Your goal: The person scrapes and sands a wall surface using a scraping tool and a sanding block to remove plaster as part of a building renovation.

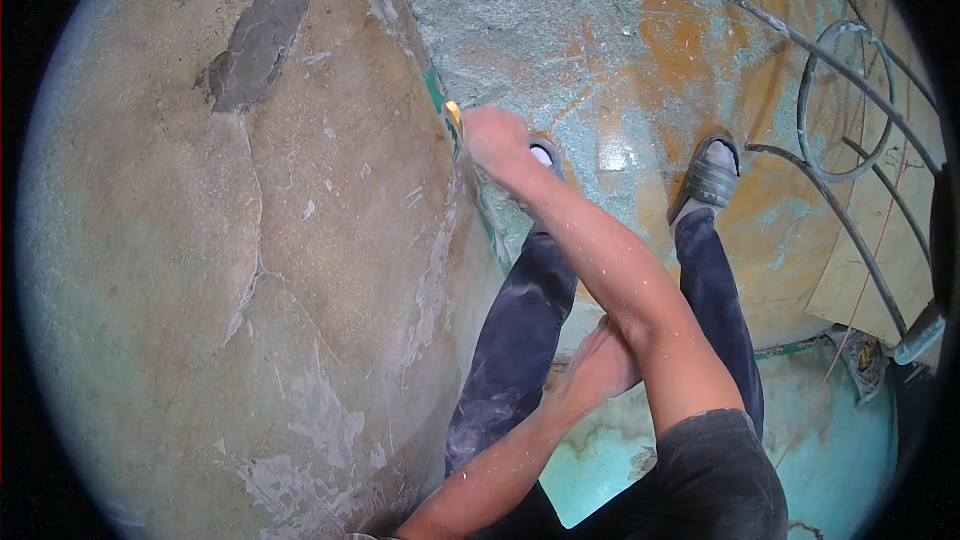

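Note:
My right hand [497,143] is closed at the edge of a large, worn brown surface [330,180]. A small yellow piece [454,114] sticks out of this fist, probably part of a hand-held tool whose kind I cannot make out. Below the fist, the tool's other end is hidden or too small to see. Crossing under my right forearm, my left hand [603,362] rests against it near the elbow, its fingers mostly hidden behind the arm. Pale specks of dust cover both forearms.
Orange-brown sheeting [690,50] with pale green dust lies beneath my sandalled feet [708,178]. Dark bent hoses [815,45] loop at the right, beside a pale board [850,270]. The brown surface bears a grey patch [262,45] and cracks. Glossy turquoise surface [840,430] shows at lower right.

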### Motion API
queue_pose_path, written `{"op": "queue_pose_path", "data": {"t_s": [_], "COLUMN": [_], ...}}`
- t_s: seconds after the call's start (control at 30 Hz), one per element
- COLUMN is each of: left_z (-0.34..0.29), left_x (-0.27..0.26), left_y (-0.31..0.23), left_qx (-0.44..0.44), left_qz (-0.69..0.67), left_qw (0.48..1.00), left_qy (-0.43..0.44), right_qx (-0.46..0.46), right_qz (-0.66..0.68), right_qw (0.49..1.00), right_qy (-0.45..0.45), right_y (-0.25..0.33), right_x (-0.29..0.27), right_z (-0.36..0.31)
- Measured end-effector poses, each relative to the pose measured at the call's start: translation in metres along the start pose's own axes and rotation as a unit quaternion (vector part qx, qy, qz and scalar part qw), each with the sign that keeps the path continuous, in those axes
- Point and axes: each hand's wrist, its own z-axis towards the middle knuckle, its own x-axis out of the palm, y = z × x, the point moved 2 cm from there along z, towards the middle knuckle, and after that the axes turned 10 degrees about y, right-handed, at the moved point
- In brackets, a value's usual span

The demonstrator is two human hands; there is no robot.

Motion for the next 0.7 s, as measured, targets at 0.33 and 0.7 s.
{"op": "queue_pose_path", "data": {"t_s": [0.33, 0.7], "left_z": [0.005, 0.007], "left_x": [-0.001, -0.008], "left_y": [0.002, -0.008], "left_qx": [-0.063, -0.007], "left_qz": [-0.04, -0.044], "left_qw": [0.995, 0.999], "left_qy": [0.059, -0.002], "right_qx": [-0.011, -0.032], "right_qz": [0.005, 0.017], "right_qw": [1.0, 0.999], "right_qy": [-0.022, -0.026], "right_y": [0.004, 0.0], "right_x": [0.005, 0.003], "right_z": [0.003, -0.01]}}
